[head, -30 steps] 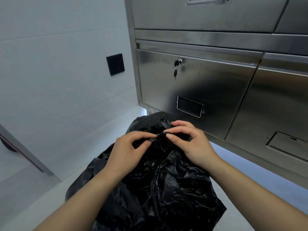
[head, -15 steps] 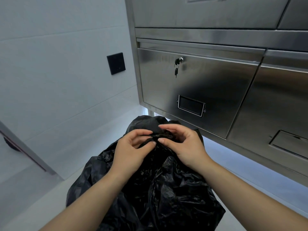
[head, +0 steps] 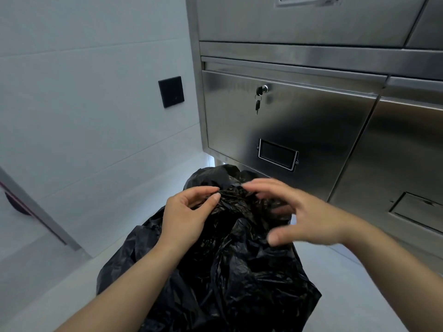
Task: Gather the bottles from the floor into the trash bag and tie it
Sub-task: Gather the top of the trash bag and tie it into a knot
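Note:
A full black trash bag (head: 230, 271) stands on the pale floor in front of me, its top bunched into a crumpled neck (head: 236, 196). My left hand (head: 189, 216) pinches that gathered neck between thumb and fingers. My right hand (head: 294, 212) is blurred, its fingers spread and curved around the right side of the neck; I cannot tell whether they touch the plastic. No bottles are visible; the bag's contents are hidden.
A stainless steel cabinet (head: 323, 130) rises just behind the bag, with a key (head: 258, 101) hanging in its lock. A white tiled wall with a black switch plate (head: 171, 91) is at left. A metal door frame (head: 36, 209) slants at the lower left.
Both hands were pinching the bag's neck together. Now my right hand has opened and swung out to the right, while my left keeps its pinch.

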Demonstrator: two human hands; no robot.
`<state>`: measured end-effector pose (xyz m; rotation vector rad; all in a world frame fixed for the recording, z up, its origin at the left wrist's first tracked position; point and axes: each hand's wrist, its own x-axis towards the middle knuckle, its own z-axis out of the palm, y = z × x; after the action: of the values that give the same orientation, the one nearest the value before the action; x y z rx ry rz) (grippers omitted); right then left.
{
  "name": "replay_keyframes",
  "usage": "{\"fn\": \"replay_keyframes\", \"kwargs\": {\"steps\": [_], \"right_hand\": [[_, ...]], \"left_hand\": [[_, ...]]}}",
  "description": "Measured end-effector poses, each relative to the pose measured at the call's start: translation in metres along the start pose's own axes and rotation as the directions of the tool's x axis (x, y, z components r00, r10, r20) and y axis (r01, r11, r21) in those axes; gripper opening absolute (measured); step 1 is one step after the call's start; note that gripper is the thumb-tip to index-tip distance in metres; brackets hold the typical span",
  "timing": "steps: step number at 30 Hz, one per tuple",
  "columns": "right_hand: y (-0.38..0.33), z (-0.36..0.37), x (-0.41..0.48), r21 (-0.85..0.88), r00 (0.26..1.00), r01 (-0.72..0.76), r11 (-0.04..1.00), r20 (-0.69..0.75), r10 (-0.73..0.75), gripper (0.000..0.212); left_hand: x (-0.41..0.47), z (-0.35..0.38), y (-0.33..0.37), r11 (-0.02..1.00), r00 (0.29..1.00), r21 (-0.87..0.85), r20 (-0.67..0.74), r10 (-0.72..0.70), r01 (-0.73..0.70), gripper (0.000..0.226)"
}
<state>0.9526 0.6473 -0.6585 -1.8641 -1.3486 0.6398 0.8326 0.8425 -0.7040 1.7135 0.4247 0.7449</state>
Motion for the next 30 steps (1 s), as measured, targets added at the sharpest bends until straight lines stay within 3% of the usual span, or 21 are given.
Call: {"fn": "replay_keyframes", "kwargs": {"steps": [3,7,11,16,22,25,28,30], "right_hand": [[0.003,0.005,-0.013,-0.025,0.998,-0.009,1.000,0.064,0.010,0.092],[0.010,0.022,-0.009,-0.093,0.997,0.024,0.995,-0.068,-0.031,0.102],[0.017,0.035,0.009,-0.155,0.974,0.053,0.986,-0.211,-0.085,0.113],[0.018,0.049,0.035,-0.104,0.966,0.107,0.989,-0.224,-0.128,0.119],[0.019,0.076,0.056,-0.010,0.961,0.046,0.999,-0.271,-0.047,0.109],[0.020,0.092,0.064,-0.008,0.953,-0.002,1.000,-0.304,0.000,0.086],[0.020,0.098,0.071,0.024,0.916,-0.001,1.000,-0.402,0.011,0.060],[0.022,0.097,0.075,0.084,0.878,0.009,0.996,-0.477,0.032,0.056]], "left_hand": [[0.005,-0.001,-0.004,0.999,0.999,-0.019,-0.039,-0.028,0.027,0.016],[0.009,-0.002,-0.006,0.998,0.997,-0.047,-0.063,-0.051,0.048,0.011],[0.006,0.001,-0.005,0.996,0.998,-0.070,0.015,-0.056,0.057,0.014],[-0.002,-0.003,-0.003,0.998,0.990,-0.038,0.133,-0.046,0.051,0.017],[-0.014,-0.023,-0.005,0.998,0.984,0.009,0.171,-0.058,0.057,0.019],[-0.020,-0.032,-0.012,0.996,0.986,0.075,0.156,-0.052,0.041,0.020],[-0.024,-0.043,-0.019,0.968,0.995,0.248,0.097,0.020,-0.044,0.017],[-0.030,-0.050,-0.025,0.921,0.988,0.376,0.145,0.053,-0.104,0.040]]}}
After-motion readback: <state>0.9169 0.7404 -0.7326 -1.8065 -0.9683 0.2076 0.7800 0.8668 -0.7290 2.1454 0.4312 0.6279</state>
